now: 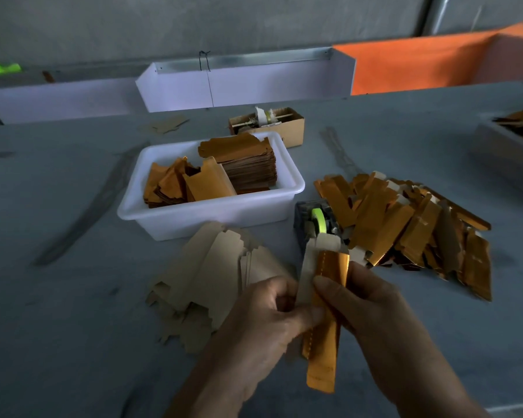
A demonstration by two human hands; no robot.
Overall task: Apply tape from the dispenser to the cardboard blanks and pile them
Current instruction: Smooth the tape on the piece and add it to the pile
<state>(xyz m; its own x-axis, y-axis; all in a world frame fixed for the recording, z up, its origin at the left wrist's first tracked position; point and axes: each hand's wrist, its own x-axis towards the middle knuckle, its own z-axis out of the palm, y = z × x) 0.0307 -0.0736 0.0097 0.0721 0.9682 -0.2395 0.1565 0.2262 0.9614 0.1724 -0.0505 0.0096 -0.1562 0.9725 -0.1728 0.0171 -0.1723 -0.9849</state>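
A folded cardboard blank, gold foil outside and plain brown inside, stands nearly upright between both hands near the table's front. My left hand pinches its left edge. My right hand grips its right side, thumb on the gold face. The blank's top end touches the front of the small dark tape dispenser with its green roll. To the right of the dispenser lies a loose pile of gold blanks. Left of my hands a fanned stack of flat brown blanks lies on the table.
A white plastic tub holding gold blanks sits behind the brown stack. A small cardboard box with a tape roll stands further back. A grey tray of blanks is at the right edge. White and orange bins line the far side.
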